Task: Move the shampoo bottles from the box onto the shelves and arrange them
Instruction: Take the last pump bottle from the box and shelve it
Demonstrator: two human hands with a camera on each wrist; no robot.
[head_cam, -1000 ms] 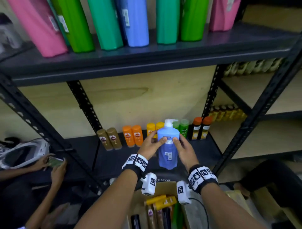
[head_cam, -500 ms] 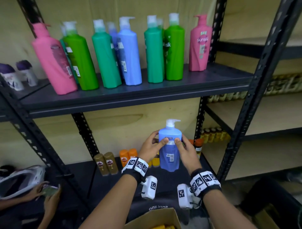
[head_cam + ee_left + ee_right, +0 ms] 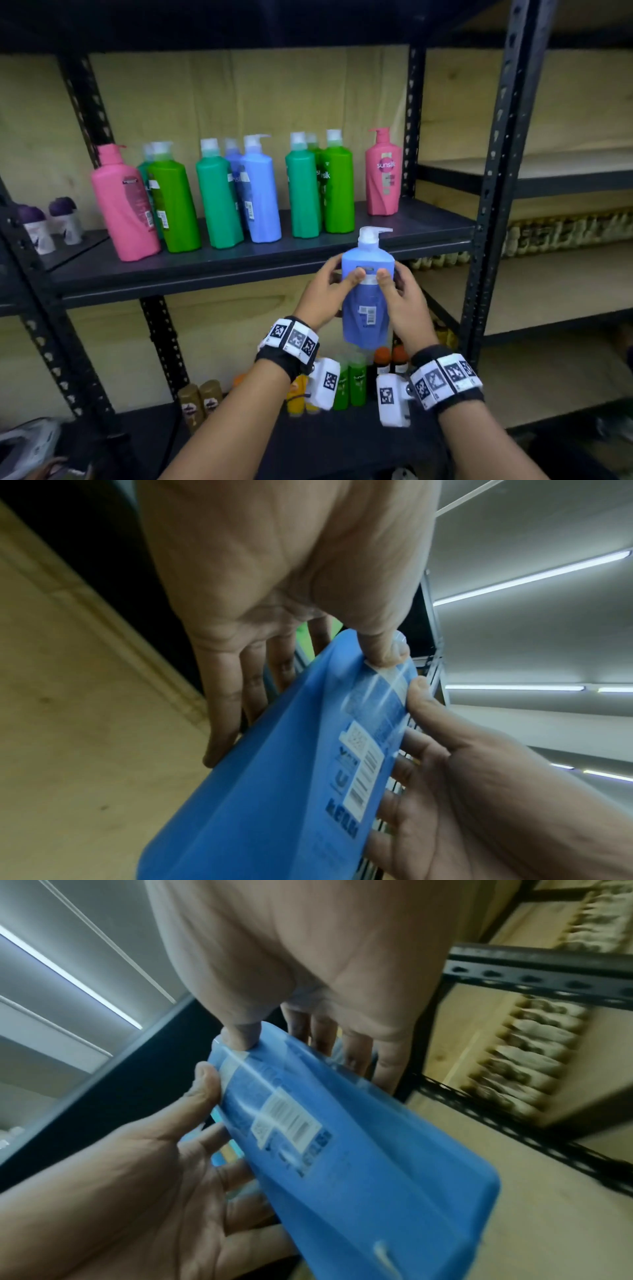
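To the far left of the fingers, two small purple-capped containers (image 3: 51,222) are seen on a side shelf. On the middle shelf (image 3: 239,270), above and to the left of the fingers, a row of pump bottles (image 3: 219,195) is stood upright: pink, green, teal and blue, then teal and green again, with a pink sunsilk bottle (image 3: 383,174) at the right end, above the fingers.

The blue shampoo bottle (image 3: 367,291) is held upright in the air between both hands, just in front of the middle shelf's front edge, its barcode label turned toward the person. The left hand (image 3: 323,294) is wrapped round the bottle's left side, thumb pressed on the near face and fingers (image 3: 236,696) curled behind. The right hand (image 3: 406,301) is closed on the right side in the same way, its thumb beside the left thumb.

Below the fingers, small orange, green and brown bottles (image 3: 356,380) are lined up on the lower shelf. To the right of the fingers, rows of pale bottles (image 3: 565,233) are blurred on the neighbouring rack.
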